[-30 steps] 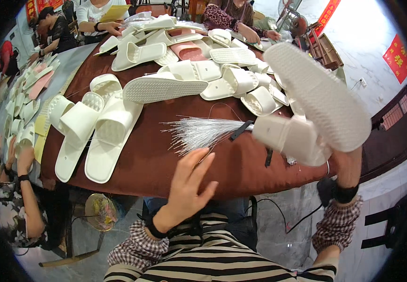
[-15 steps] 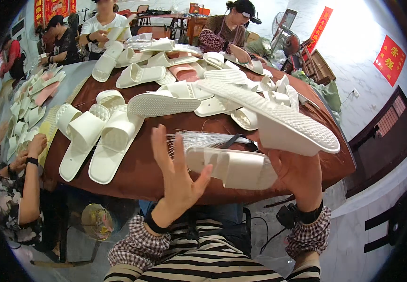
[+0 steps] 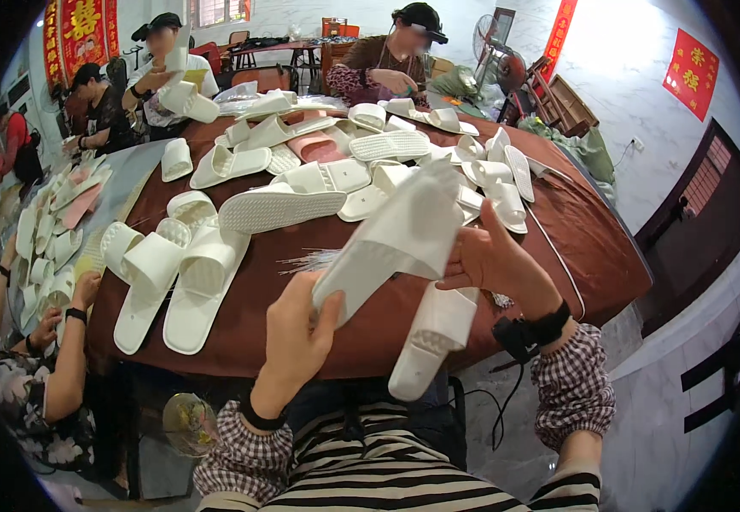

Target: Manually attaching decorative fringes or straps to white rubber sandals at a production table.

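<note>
A white slide slipper (image 3: 400, 230) is held up at a slant over the near side of the table. My left hand (image 3: 297, 333) is closed round its lower end, thumb on top. My right hand (image 3: 502, 264) is beside the slipper's strap with thumb and fingers apart; whether its fingertips touch the strap I cannot tell. Below it, a second white slipper (image 3: 434, 337) is at the table's near edge, its lower end jutting past the edge. A bundle of thin clear strands (image 3: 310, 260) lies partly hidden behind the held slipper.
A pair of white slippers (image 3: 178, 282) stands at the left on the brown-covered table (image 3: 575, 273). Farther back is a heap of white slippers (image 3: 319, 175) with a pink one (image 3: 312, 147). Co-workers (image 3: 396, 64) are across the table and at left, near another slipper pile (image 3: 46, 213).
The held slipper has swung from the right to the middle, and my left hand, open before, now grips its end. My right hand's fingers have spread. The second slipper has turned toward the edge.
</note>
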A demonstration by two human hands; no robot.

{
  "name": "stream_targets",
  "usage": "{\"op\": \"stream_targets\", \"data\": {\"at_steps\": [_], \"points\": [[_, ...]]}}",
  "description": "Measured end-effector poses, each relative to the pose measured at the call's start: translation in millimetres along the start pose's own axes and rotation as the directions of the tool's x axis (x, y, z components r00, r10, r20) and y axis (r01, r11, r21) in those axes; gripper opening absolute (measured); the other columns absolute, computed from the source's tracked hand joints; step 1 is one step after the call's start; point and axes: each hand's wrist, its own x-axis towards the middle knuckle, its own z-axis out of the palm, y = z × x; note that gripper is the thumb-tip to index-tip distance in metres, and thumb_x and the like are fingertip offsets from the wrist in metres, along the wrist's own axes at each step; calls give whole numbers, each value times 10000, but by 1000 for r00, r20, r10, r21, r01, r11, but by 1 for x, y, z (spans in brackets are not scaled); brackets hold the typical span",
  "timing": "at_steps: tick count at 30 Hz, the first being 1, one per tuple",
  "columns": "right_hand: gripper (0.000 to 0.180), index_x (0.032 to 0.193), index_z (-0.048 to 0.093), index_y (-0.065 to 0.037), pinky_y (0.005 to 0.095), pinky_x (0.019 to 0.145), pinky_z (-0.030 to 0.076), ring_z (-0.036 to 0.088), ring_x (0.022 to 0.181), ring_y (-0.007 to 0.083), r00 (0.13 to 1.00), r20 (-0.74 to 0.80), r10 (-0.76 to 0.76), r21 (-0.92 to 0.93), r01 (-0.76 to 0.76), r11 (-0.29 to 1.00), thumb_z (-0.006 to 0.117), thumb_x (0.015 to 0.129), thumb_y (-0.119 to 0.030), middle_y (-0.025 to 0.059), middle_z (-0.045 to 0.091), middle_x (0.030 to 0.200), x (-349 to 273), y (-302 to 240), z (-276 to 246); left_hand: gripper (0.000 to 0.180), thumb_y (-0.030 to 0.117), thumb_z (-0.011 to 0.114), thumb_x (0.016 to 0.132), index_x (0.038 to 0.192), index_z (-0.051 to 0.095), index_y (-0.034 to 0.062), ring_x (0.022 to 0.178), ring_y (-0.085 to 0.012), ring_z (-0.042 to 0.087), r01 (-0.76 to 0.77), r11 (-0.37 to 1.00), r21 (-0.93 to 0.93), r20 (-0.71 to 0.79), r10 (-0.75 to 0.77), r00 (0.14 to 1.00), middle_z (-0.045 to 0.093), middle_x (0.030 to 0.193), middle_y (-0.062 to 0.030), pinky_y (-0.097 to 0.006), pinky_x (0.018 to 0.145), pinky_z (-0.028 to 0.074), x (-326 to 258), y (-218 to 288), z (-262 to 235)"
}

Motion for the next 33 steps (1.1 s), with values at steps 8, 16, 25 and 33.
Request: {"op": "stream_targets", "data": {"at_steps": [8, 16, 25, 33], "points": [[428, 1321, 537, 17, 303, 906, 507, 638, 1057, 208, 886, -450, -115, -400, -85, 913, 569, 995, -259, 122, 655, 1180, -26, 42, -12, 216, 181, 528, 996, 984, 553, -34, 700, -125, 594, 456, 866, -205, 74, -451, 890, 632, 813, -103, -301, 596, 478, -49, -56, 20], [774, 1449, 406, -55, 371, 925, 490, 561, 1124, 325, 758, -468, -454, -880, -352, 318, 783, 784, -175, 219, 440, 1351, -65, 132, 11, 233, 175, 468, 1028, 1100, 508, -43, 781, -139, 618, 573, 727, -379, 175, -552, 815, 638, 916, -93, -295, 687, 517, -70, -59, 15], [675, 1352, 510, -60, 388, 954, 474, 541, 1177, 374, 660, -445, -605, -889, -244, 388, 609, 695, 55, 192, 471, 1376, -39, 134, 2, 358, 119, 434, 1013, 1328, 448, -52, 1091, -188, 559, 509, 795, -331, 175, -478, 861, 596, 1189, -138, -307, 965, 423, -77, -52, 23], [509, 1327, 527, 5, 307, 775, 555, 662, 887, 187, 660, -439, -609, -824, -27, 566, 703, 852, -44, 181, 487, 1357, -24, 147, -10, 622, 94, 583, 935, 1478, 304, -26, 977, -293, 682, 461, 887, 42, 281, -453, 846, 642, 1132, -283, -342, 823, 514, -72, -37, 14]]}}
